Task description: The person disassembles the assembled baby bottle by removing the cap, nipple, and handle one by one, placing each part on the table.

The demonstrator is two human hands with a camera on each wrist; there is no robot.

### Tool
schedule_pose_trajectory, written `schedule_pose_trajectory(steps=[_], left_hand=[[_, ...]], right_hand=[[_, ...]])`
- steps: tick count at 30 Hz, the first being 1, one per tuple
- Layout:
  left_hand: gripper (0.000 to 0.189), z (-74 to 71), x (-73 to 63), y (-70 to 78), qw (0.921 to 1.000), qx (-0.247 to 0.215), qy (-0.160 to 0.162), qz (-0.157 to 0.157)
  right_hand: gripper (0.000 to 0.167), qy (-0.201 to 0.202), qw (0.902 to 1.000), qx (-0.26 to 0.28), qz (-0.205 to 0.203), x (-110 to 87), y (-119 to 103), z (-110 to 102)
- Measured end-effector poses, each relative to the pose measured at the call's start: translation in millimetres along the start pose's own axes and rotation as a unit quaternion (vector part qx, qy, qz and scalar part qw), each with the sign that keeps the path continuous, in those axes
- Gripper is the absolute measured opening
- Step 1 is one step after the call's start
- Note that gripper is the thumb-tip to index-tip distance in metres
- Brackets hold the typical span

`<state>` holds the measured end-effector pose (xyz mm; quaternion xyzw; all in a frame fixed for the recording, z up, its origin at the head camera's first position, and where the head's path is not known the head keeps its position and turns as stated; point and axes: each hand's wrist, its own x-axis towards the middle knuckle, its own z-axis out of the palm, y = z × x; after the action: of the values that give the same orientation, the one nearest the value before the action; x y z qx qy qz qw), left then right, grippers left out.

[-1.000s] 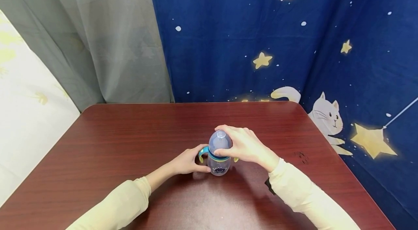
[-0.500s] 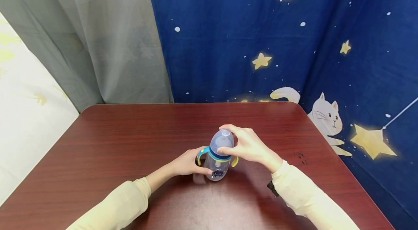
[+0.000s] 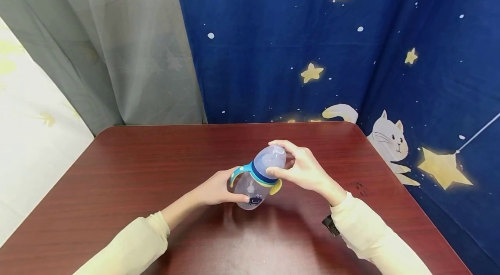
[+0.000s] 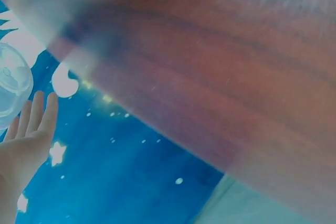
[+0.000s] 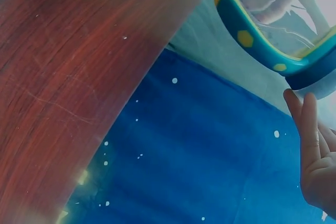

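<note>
A clear baby bottle (image 3: 248,191) with a dark crab-like print leans to the right in the head view, its base seemingly lifted from the table. My left hand (image 3: 216,187) holds its lower body, thumb across the front and the other fingers mostly hidden behind. A translucent bluish dome cap (image 3: 269,162) covers the top. Thumb and fingers of my right hand (image 3: 304,170) grip that cap from the right. The blue-and-yellow handle (image 5: 252,38) shows close up in the right wrist view. At the left wrist view's edge, my left fingers (image 4: 37,116) lie against the clear bottle (image 4: 11,85).
The reddish-brown wooden table (image 3: 164,153) spreads around both hands. Behind it hang a grey curtain (image 3: 144,49) and a blue curtain (image 3: 254,49) with stars and a cat. A dark mark (image 3: 359,188) lies on the table at the right.
The bottle has gone from upright to tilted, its top moving right and its base left. Both hands moved with it, the right one slightly up and to the right.
</note>
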<state>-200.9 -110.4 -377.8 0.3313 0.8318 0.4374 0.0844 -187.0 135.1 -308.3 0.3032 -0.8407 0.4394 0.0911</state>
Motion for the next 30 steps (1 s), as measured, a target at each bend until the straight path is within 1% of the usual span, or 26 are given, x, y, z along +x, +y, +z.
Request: schedule_pose_trajectory(steps=[4, 6, 8, 13, 15, 16, 19, 21, 24, 25, 28, 30], left_hand=[[0.069, -4.0, -2.3, 8.7, 0.9999, -0.001, 0.004, 0.013], [0.069, -5.1, -3.3, 11.7, 0.9999, -0.004, 0.001, 0.014], [0.069, -5.8, -4.6, 13.5, 0.9998, -0.011, -0.007, 0.013], [0.067, -6.0, -8.3, 16.0, 0.9989, -0.031, -0.031, 0.016], [0.067, -5.6, -9.4, 16.8, 0.9985, -0.036, -0.036, 0.02], [0.067, -5.0, -9.4, 16.7, 0.9984, -0.037, -0.038, 0.021], [0.067, -4.1, -9.3, 16.6, 0.9985, -0.031, -0.038, 0.025], [0.066, -4.1, -8.9, 15.9, 0.9989, -0.017, -0.032, 0.028], [0.065, -5.7, -8.6, 15.1, 0.9989, 0.009, -0.03, 0.035], [0.065, -6.8, -8.7, 15.0, 0.9986, 0.019, -0.032, 0.036], [0.067, -11.0, -8.8, 15.3, 0.997, 0.048, -0.048, 0.037], [0.068, -13.3, -8.3, 15.5, 0.9954, 0.066, -0.058, 0.039]], right_hand=[[0.053, 0.01, 0.9997, 0.022, 0.005, -3.4, -19.4, -4.2], [0.053, 0.012, 0.9994, 0.03, 0.007, -5.1, -22.9, -4.7], [0.053, 0.013, 0.9992, 0.036, 0.009, -6.5, -20.2, -3.6], [0.055, 0.008, 0.9987, 0.05, 0.0, -8.3, -1.2, 2.0], [0.055, 0.007, 0.9985, 0.054, -0.004, -9.0, 3.0, 3.2], [0.056, 0.006, 0.9984, 0.056, -0.005, -9.5, 2.8, 3.2], [0.055, -0.002, 0.9987, 0.051, -0.002, -11.0, -8.4, 0.6], [0.054, -0.014, 0.9988, 0.047, -0.001, -11.5, -17.4, -2.2], [0.055, -0.045, 0.9983, 0.034, -0.015, -12.1, -14.7, -5.3], [0.056, -0.059, 0.9976, 0.026, -0.026, -12.2, -14.6, -7.2], [0.059, -0.098, 0.993, -0.019, -0.062, -12.3, -2.5, -9.7], [0.061, -0.123, 0.9877, -0.054, -0.08, -12.3, -3.3, -12.5]])
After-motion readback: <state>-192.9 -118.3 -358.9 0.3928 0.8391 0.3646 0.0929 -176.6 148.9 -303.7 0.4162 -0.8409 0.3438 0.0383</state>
